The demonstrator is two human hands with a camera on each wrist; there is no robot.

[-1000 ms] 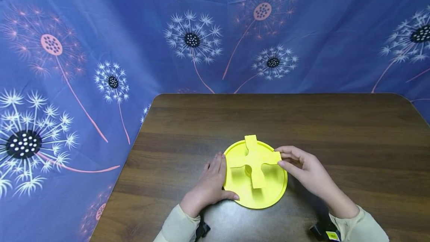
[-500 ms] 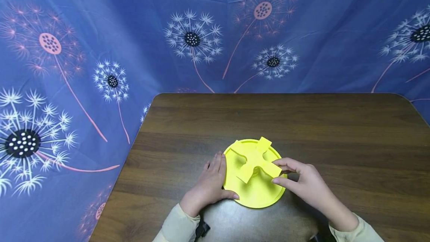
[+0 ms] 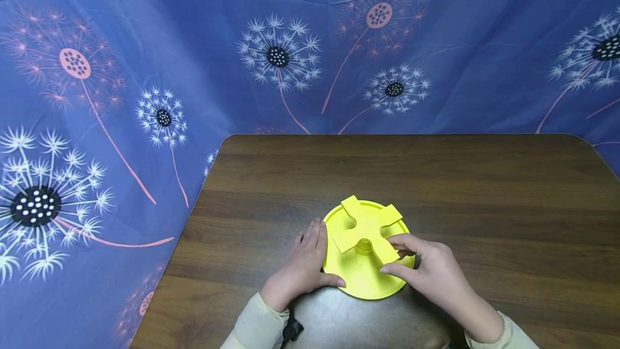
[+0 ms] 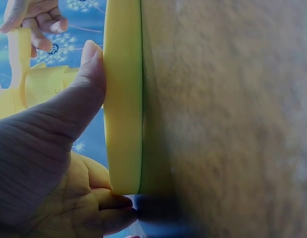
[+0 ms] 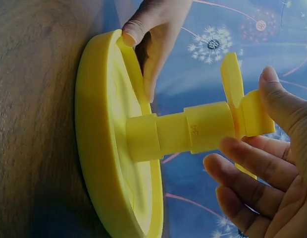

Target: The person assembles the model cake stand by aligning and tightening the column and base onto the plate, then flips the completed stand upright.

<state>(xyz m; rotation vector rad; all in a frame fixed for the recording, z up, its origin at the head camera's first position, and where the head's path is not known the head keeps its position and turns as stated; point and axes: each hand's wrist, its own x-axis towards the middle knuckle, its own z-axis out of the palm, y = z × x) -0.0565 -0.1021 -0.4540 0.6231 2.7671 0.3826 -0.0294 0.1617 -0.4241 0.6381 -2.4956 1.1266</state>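
Note:
A yellow plastic round base [image 3: 360, 284] with a raised rim lies flat on the table. From its middle rises a stepped yellow post [image 5: 173, 134], topped by a yellow cross-shaped piece [image 3: 366, 228]. My left hand [image 3: 300, 271] holds the base's left edge, the thumb over the near rim and the fingers along the outer side. On the right, my right hand [image 3: 436, 268] pinches the near right arm of the cross between thumb and forefinger. Its other fingers hang below that arm, beside the post, in the right wrist view.
The dark brown wooden table [image 3: 508, 193] extends around the base, with its far edge against a blue cloth [image 3: 203, 31] printed with dandelions. A black wrist device [image 3: 293, 332] shows at my left sleeve.
The cross has turned on its post. My right hand has moved nearer and slightly left, now at the near right arm. The left hand and the base have stayed in place.

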